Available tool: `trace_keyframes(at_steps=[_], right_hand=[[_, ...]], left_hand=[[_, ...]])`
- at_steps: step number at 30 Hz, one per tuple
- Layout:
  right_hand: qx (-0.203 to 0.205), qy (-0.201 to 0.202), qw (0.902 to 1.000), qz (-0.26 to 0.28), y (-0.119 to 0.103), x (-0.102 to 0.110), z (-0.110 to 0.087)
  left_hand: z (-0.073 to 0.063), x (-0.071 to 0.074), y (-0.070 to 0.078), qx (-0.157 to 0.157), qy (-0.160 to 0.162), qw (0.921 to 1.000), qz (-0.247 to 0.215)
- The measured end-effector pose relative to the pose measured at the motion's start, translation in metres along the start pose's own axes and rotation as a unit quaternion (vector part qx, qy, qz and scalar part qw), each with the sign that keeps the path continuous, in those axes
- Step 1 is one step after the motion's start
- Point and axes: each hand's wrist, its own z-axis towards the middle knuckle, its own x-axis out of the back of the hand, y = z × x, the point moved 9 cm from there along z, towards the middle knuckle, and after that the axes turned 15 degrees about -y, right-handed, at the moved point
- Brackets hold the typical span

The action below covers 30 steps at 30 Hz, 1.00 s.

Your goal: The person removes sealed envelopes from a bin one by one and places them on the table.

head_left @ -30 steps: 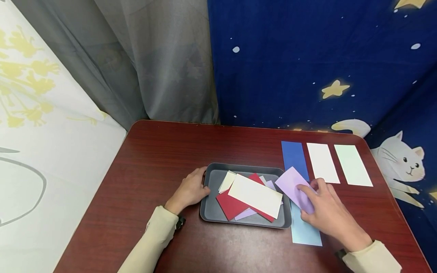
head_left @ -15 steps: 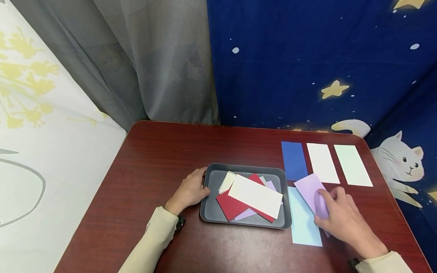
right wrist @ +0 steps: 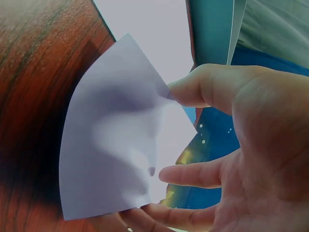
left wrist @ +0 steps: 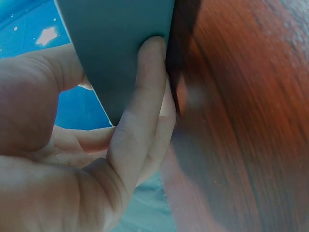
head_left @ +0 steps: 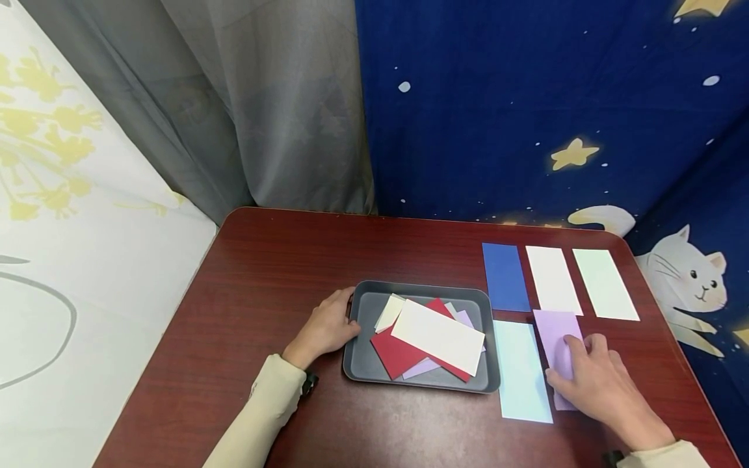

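Note:
My right hand (head_left: 605, 387) pinches a lilac paper card (head_left: 550, 330) by its long edges, low over the table to the right of a light-blue card (head_left: 523, 370). In the right wrist view the lilac card (right wrist: 96, 145) bows, with the thumb at one edge and fingers at the other. My left hand (head_left: 324, 328) grips the left end of a dark grey tray (head_left: 361, 356); the left wrist view shows fingers and thumb around the tray wall (left wrist: 116, 58). Inside the tray, a cream card (head_left: 435, 336) overlaps red cards (head_left: 394, 354) and several other pieces.
A blue card (head_left: 506, 277), a white card (head_left: 553, 279) and a pale green card (head_left: 606, 284) lie in a row at the table's back right. Curtains hang behind the brown table (head_left: 281, 253); its right edge runs close beyond my right hand.
My right hand has carried the lilac card rightward from beside the tray, turned it nearly in line with the light-blue card, and lowered it. The left hand and tray stayed put.

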Motion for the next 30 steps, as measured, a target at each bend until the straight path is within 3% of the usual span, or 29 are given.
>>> trace_keyframes(at_steps=[2,7,10,13,20,27,30], right_hand=[[-0.007,-0.012,0.9999,0.000,0.003,-0.002,0.000],[-0.018,-0.040,0.9990,0.005,0.009,-0.007,-0.001],[-0.018,-0.050,0.9986,0.005,0.011,-0.010,-0.001],[-0.015,-0.051,0.9986,0.003,0.012,-0.012,-0.002],[-0.008,-0.038,0.9992,0.004,0.013,-0.013,-0.002],[-0.017,-0.053,0.9984,0.012,0.017,-0.016,0.000],[-0.022,-0.063,0.9977,0.013,0.018,-0.018,0.001]], left_hand=[[0.000,0.000,0.000,-0.001,0.000,1.0000,0.000],[-0.011,0.011,0.019,0.028,-0.010,0.9994,-0.018],[-0.013,0.011,0.022,0.031,-0.010,0.9994,-0.014],[-0.011,0.010,0.019,0.022,-0.005,0.9997,-0.011],[0.008,-0.006,-0.012,0.005,-0.002,1.0000,0.000],[0.010,-0.007,-0.014,-0.005,0.004,1.0000,0.007],[0.004,-0.002,-0.004,-0.002,0.003,1.0000,0.004]])
